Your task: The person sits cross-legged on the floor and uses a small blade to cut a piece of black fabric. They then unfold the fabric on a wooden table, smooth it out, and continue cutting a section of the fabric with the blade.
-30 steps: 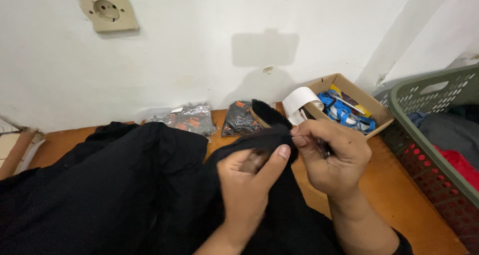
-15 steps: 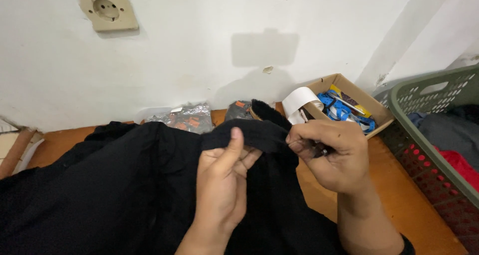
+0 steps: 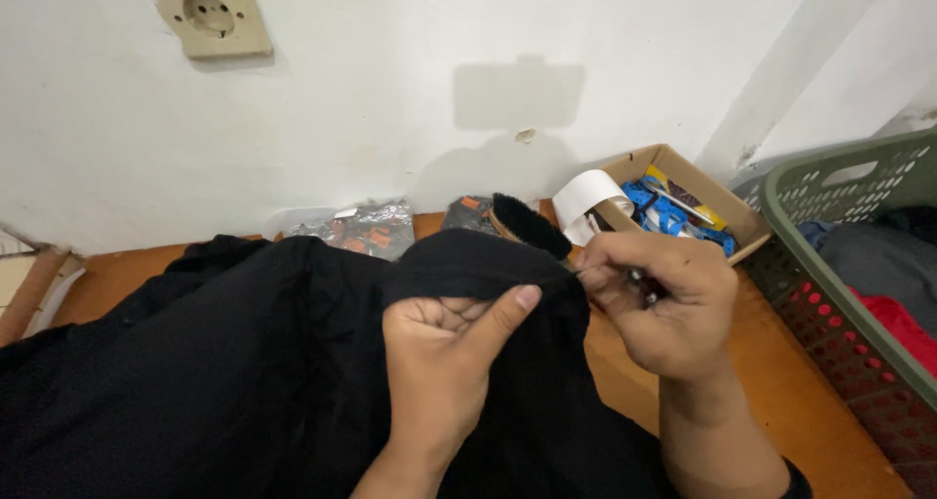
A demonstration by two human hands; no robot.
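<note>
Bare wooden floor (image 3: 781, 382) lies open between cardboard box (image 3: 673, 167) and laundry basket (image 3: 839, 255).

1. A garment (image 3: 195, 362) lies across the table's (image 3: 781, 401) left and middle, reaching its front edge.
2. The left hand (image 3: 449, 362) sits under a raised fold at the middle; the right hand (image 3: 664, 304) is just right of it, touching the fold.
3. A brush (image 3: 527, 224) lies behind the fold, toward the back edge.
4. Foil packets (image 3: 361, 228) lie left of the brush, against the wall (image 3: 390, 89).
5. A cardboard box (image 3: 673, 191) sits at the back right corner, with a tape roll (image 3: 590, 201) at its left.
6. A basket (image 3: 849, 265) stands at the right edge, cloth inside.
7. A socket (image 3: 210, 13) is on the wall, upper left.
</note>
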